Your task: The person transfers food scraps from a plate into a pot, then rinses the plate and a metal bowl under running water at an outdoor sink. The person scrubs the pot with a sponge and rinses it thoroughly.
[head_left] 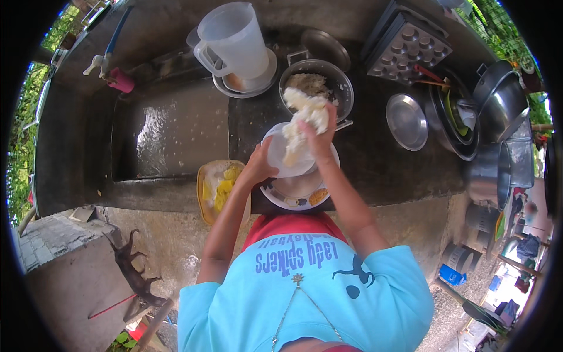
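My left hand (260, 161) grips the rim of a translucent white bowl (280, 157), tilted over a wide white basin (288, 189) with a patterned inside. In my right hand (320, 136) is a clump of white, crumbly food (308, 108) that looks like cooked rice. My fingers are curled round its right side, and it spans from the bowl's opening up to the near edge of a metal pot (346, 88). Inside that pot lies a greyish, grainy mass (309, 84). Motion blurs the clump's edges.
A plastic pitcher (231, 38) stands in a bowl behind the sink (170, 129). A yellowish tub (205, 199) with yellow pieces sits left. To the right are a metal plate (407, 122), a muffin tin (410, 50) and stacked pots (501, 94). A dog (135, 270) is at lower left.
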The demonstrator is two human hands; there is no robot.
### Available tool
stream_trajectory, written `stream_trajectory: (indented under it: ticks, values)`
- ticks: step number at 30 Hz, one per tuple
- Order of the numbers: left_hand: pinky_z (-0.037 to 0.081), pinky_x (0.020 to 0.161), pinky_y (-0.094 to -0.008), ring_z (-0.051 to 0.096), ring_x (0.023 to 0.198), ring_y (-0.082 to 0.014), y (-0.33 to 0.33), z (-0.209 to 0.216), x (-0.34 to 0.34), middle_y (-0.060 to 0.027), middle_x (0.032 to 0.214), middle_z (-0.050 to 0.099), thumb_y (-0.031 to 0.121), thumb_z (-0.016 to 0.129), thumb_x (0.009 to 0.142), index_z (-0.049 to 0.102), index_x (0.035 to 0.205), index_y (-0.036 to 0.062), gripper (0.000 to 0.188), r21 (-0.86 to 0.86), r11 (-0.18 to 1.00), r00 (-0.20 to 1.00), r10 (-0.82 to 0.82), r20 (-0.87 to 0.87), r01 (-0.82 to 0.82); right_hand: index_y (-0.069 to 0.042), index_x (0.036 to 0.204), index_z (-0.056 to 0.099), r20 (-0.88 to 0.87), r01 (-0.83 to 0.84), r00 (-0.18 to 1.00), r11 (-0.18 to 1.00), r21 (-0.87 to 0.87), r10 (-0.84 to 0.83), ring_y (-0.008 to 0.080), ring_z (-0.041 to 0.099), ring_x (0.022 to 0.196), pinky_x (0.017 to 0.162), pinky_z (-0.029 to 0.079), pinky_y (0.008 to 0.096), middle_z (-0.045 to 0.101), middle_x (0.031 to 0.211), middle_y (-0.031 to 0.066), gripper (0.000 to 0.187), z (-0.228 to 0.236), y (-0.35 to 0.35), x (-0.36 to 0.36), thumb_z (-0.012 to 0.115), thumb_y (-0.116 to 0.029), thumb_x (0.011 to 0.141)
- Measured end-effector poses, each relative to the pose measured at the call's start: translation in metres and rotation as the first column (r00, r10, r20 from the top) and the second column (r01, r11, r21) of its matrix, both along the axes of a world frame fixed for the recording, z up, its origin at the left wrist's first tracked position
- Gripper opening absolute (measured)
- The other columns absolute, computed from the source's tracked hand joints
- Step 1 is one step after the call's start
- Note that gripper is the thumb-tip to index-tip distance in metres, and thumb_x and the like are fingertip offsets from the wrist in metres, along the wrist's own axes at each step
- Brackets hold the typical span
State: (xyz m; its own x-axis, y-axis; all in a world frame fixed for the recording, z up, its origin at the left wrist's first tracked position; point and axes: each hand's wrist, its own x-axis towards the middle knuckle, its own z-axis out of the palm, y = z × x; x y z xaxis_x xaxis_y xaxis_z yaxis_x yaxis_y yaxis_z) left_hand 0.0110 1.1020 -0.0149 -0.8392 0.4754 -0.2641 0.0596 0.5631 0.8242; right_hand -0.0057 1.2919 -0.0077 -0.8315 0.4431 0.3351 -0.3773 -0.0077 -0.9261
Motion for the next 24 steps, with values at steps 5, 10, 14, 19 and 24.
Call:
stream_trajectory:
  ticks: [5,10,14,19,24]
  values:
    - [0.040,0.096,-0.0371,0.049,0.111,-0.0358,-0.016,-0.007,-0.012,-0.0214,0.117,0.050,0.006,0.074,0.050,0.037,0.129,0.0004,0.087,-0.020,0.991,0.986,0.132,0.100,-0.131,-0.006,0.106,0.049,-0.012,-0.017,1.000,0.939,0.343,0.022,0.0301,0.047,0.100,0.089,0.038,0.0371,0.045,0.104,0.0139,0.054,-0.033,-0.026,0.024,0.069,-0.004,0.056]
    - [0.042,0.092,-0.0376,0.052,0.105,-0.0366,-0.021,0.003,-0.023,-0.0214,0.114,0.052,0.002,0.069,0.052,0.045,0.123,-0.0005,0.075,-0.066,0.989,0.967,0.112,-0.230,-0.131,-0.008,0.106,0.051,0.177,-0.346,0.937,0.730,0.590,0.300,0.0353,0.050,0.099,0.083,0.044,0.0381,0.045,0.104,0.0153,0.056,-0.036,-0.011,0.042,0.071,-0.004,0.054]
    - [0.042,0.091,-0.0390,0.051,0.106,-0.0377,-0.010,0.027,-0.013,-0.0213,0.116,0.052,0.001,0.065,0.056,0.048,0.120,-0.0002,0.066,-0.149,0.988,0.949,-0.004,-0.314,-0.045,-0.008,0.110,0.050,0.441,-0.532,0.847,0.475,0.701,0.298,0.0358,0.053,0.098,0.082,0.046,0.0415,0.046,0.109,0.0163,0.059,-0.036,-0.014,0.039,0.070,-0.002,0.056]
    - [0.043,0.089,-0.0400,0.050,0.107,-0.0366,-0.001,0.047,-0.003,-0.0196,0.115,0.053,0.000,0.058,0.063,0.052,0.117,0.0011,0.054,-0.232,0.970,0.957,-0.003,-0.290,-0.068,-0.009,0.115,0.047,0.488,-0.499,0.856,0.519,0.694,0.171,0.0367,0.054,0.098,0.082,0.046,0.0418,0.048,0.111,0.0186,0.061,-0.042,-0.023,0.022,0.070,-0.001,0.058]
    - [0.045,0.083,-0.0395,0.053,0.101,-0.0324,0.005,0.041,0.001,-0.0164,0.111,0.052,-0.004,0.055,0.065,0.053,0.114,0.0022,0.049,-0.252,0.952,0.872,0.031,-0.489,-0.175,-0.010,0.117,0.045,0.485,-0.429,0.874,0.531,0.731,0.038,0.0384,0.054,0.097,0.081,0.043,0.0506,0.052,0.110,0.0175,0.061,-0.040,-0.029,0.032,0.070,-0.007,0.061]
